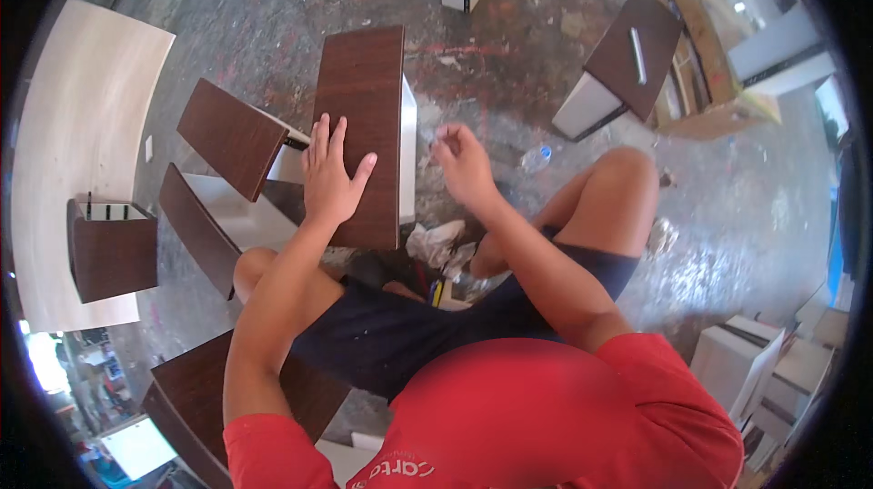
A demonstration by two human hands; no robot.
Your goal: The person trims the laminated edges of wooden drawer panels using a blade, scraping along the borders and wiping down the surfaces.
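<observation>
A dark brown wooden drawer front (364,71) stands before me with its face turned up, and the drawer's white side (408,153) shows along its right edge. My left hand (332,175) rests on the brown face with its fingers stretched out and the thumb apart. To the right of the drawer, above the floor, my right hand (466,166) is closed in a pinch, apart from the panel. Whatever its fingertips hold, if anything, is too small to make out. Crumpled whitish cloth or paper (435,244) lies below, between my legs.
More brown-fronted drawers (232,134) lie at the left, one (114,248) on a pale wood board (73,134). At the far right, a metallic strip (637,54) lies on a drawer (627,62) beside a wooden frame (705,62). A plastic bottle (536,158) lies near my knee.
</observation>
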